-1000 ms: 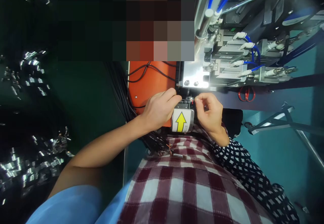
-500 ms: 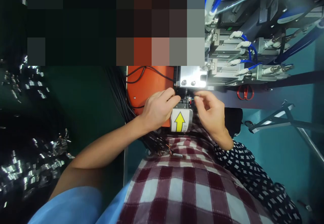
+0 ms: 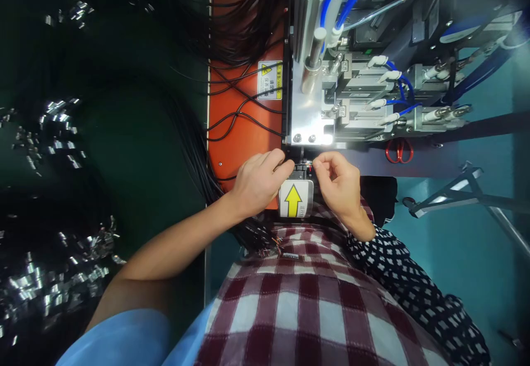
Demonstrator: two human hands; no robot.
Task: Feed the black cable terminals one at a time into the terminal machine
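Thumb and fingers of my left hand (image 3: pixel 263 183) are pinched on a thin black cable (image 3: pixel 227 179), which comes in from the left and runs under the hand. My right hand (image 3: pixel 340 184) has its thumb and forefinger pressed together at the cable's end, pinching fine wire ends (image 3: pixel 309 165), one of them red. Both hands are above a small black fixture (image 3: pixel 305 173) at the machine's front edge. Just below it is a white label (image 3: pixel 295 203) with a yellow arrow pointing away from me. The exact grip at the fingertips is too small to see clearly.
Black cables lie over an orange panel (image 3: pixel 232 159) with a warning sticker (image 3: pixel 270 80). A metal machine (image 3: pixel 306 117) with blue air hoses stands ahead to the right. Red-handled scissors (image 3: pixel 399 151) lie right of my hands. Bundled cables with shiny ends fill the dark left-hand surface.
My right hand has moved slightly left, its fingertips closing in on the wire ends. The left hand keeps nearly the same place and grip. The view has shifted slightly.
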